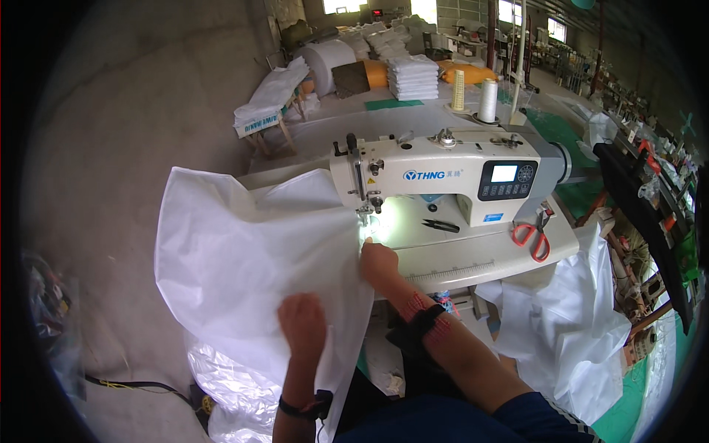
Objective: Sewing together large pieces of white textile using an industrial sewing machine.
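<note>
A large white plastic-looking sheet point(251, 258) drapes over the left part of the sewing machine's bed, and its right edge runs up to the needle area. My right hand point(379, 264) is closed on that edge just in front of the lit presser foot point(365, 219). Over the middle of the sheet is my left hand point(301, 325), slightly blurred, its fingers curled in; what is under them is hidden. The white sewing machine point(436, 166) has a lit control panel point(509, 180) on its arm.
Black thread snips point(441, 225) and red-handled scissors point(533, 238) lie on the machine table. Thread cones point(488, 101) stand behind the machine. More white sheeting point(565, 325) hangs at the right, and clear plastic point(240, 380) lies below left. Folded white stacks point(413, 77) are farther back.
</note>
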Demonstrator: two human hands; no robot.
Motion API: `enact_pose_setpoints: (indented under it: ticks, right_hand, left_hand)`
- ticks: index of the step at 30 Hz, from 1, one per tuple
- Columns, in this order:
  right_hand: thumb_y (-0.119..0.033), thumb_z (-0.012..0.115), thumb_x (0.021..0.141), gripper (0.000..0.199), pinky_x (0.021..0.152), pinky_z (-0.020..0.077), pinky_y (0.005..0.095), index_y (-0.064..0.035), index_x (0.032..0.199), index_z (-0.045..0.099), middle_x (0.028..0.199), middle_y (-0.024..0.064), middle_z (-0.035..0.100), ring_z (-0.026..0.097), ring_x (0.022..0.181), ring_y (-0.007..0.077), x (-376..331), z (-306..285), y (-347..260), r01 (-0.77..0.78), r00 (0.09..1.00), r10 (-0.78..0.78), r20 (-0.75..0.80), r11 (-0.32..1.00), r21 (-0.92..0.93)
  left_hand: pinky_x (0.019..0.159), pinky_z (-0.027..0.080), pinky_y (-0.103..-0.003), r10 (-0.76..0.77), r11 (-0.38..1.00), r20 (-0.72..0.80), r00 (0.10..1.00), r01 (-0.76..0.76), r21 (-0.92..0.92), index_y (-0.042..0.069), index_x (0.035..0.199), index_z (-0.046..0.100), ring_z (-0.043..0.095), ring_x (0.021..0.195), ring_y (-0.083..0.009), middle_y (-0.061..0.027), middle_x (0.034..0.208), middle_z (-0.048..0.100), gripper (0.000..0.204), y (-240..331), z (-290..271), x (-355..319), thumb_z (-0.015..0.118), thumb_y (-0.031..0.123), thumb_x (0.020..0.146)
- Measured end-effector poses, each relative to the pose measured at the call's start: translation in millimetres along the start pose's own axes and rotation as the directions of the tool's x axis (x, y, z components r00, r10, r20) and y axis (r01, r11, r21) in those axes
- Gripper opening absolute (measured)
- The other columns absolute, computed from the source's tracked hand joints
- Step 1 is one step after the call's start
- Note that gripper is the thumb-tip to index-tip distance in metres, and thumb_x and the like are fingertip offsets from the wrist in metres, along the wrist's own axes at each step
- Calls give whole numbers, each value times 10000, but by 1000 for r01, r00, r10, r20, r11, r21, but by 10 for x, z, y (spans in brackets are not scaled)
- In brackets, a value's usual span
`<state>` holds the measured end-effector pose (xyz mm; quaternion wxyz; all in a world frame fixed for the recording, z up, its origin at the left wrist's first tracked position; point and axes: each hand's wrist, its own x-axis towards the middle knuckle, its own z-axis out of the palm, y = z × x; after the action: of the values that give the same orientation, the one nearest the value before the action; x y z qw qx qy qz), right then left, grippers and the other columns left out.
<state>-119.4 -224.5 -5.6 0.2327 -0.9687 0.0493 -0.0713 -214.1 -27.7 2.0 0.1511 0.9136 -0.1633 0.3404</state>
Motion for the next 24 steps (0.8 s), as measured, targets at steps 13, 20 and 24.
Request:
enact_pose_setpoints:
  ticks: [13,20,24]
  right_hand:
    - [-337,658,783,505,779,507,399,40,1083,507,963,223,645,645,897,339,-916,-60,51,-161,938,4,346,890,426]
    - [-287,697,796,512,867,466,349,3,1187,540,1102,165,612,582,1022,232,-1576,883,-479,-457,672,-394,627,446,770]
    - [-217,651,842,486,948,420,316,4,1247,497,1179,139,565,531,1107,216,-1913,1093,-379,-636,403,-727,555,214,742]
  left_hand:
    - [947,262,-682,-371,927,446,815,299,226,235,1269,536,349,1301,-310,-103,1370,437,546,-1375,250,653,614,494,795]
    - [1000,261,-622,-171,984,605,778,166,64,269,1311,494,306,1339,-317,-81,1449,347,577,-1922,683,1387,573,541,809]
    - [1023,248,-607,-256,964,626,737,144,224,305,1383,396,238,1379,-329,-54,1480,306,617,-1962,770,1379,474,594,843]
